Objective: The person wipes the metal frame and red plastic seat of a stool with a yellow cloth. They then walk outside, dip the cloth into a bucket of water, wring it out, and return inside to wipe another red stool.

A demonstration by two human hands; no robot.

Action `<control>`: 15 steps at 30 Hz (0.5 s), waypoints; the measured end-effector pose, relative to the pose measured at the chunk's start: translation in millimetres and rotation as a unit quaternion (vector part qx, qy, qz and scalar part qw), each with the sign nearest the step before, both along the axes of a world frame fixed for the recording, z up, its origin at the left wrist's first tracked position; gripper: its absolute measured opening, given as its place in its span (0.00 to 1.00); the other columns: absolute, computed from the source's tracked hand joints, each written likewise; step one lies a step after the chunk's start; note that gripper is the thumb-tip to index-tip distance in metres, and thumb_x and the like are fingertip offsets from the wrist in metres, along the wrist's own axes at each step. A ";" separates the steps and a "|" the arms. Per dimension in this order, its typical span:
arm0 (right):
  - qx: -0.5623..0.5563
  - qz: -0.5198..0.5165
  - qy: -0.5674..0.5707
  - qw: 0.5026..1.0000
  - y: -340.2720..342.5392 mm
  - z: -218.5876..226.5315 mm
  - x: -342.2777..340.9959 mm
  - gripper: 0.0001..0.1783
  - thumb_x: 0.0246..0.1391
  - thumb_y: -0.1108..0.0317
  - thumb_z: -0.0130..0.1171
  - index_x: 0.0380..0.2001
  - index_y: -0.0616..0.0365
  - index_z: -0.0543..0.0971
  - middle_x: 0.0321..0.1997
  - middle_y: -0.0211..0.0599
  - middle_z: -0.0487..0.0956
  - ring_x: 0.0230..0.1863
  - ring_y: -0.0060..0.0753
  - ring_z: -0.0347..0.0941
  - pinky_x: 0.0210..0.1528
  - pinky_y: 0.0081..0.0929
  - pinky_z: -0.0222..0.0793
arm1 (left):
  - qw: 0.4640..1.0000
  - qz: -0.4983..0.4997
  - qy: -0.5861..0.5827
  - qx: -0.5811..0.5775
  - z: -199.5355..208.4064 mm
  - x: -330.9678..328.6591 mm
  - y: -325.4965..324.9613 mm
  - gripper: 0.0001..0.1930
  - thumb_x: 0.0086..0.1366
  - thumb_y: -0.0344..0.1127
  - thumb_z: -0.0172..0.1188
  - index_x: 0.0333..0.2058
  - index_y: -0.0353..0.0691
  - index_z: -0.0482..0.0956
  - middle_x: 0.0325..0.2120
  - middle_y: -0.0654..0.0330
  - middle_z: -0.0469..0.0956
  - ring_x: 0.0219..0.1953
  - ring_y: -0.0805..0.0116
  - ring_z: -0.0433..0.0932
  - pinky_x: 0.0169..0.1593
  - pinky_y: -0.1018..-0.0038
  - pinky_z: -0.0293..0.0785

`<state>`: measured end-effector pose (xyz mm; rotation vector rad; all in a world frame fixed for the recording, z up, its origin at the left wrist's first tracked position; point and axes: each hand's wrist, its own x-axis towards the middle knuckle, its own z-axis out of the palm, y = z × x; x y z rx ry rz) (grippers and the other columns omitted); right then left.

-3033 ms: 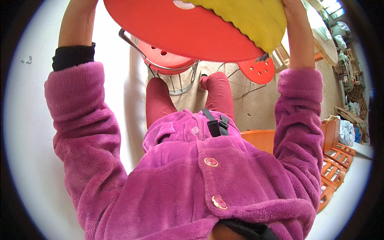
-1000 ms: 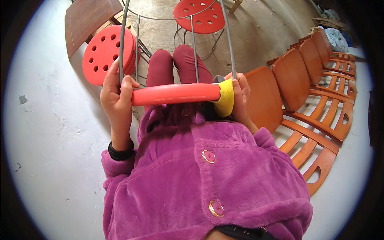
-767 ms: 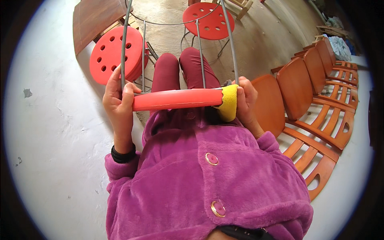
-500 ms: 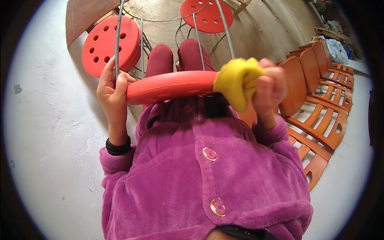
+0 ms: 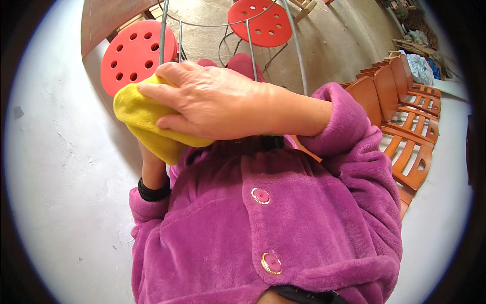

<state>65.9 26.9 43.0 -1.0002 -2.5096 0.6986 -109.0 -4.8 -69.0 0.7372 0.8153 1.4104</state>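
Okay, right hand (image 5: 212, 101) has fingers curled onto yellow cloth (image 5: 152, 121) beside the left metal leg (image 5: 163, 33); left hand (image 5: 152, 159) mostly hidden, can't tell its grip. Cloth should handle light, floppy: bunch mid-fold.

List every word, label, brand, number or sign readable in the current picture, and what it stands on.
No readable text anywhere.
Cloth under the right hand: no lettering shows.
Left stool and right stool: holes in the red seats, no lettering visible.
Upper button and lower button: rim detail too small to tell if it is lettering.
Pale bag: too small to tell.
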 end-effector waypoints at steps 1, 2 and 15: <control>-0.033 0.010 0.003 0.999 -4.5 -0.6 8.2 0.30 0.61 0.55 0.54 0.62 0.57 0.65 0.57 0.51 0.67 0.47 0.53 0.75 0.45 0.43 0.75 | 0.999 -0.002 0.037 0.003 1.6 -1.3 -2.4 0.22 0.73 0.35 0.50 0.62 0.34 0.66 0.54 0.55 0.73 0.55 0.65 0.73 0.55 0.68 0.72; -0.039 0.017 0.023 0.999 -11.1 -1.2 15.8 0.32 0.60 0.56 0.57 0.63 0.58 0.64 0.55 0.49 0.69 0.47 0.54 0.75 0.44 0.42 0.76 | 0.991 -0.027 0.112 0.074 4.2 -1.9 -4.3 0.21 0.73 0.35 0.48 0.61 0.35 0.66 0.53 0.55 0.74 0.54 0.65 0.74 0.56 0.68 0.72; 0.103 -0.021 0.094 0.990 -67.1 -14.2 104.2 0.24 0.58 0.62 0.62 0.56 0.61 0.74 0.52 0.42 0.78 0.46 0.38 0.78 0.47 0.29 0.73 | 0.974 -0.065 0.205 0.077 59.2 -2.9 26.0 0.27 0.71 0.37 0.51 0.64 0.28 0.61 0.43 0.55 0.77 0.43 0.71 0.77 0.48 0.74 0.74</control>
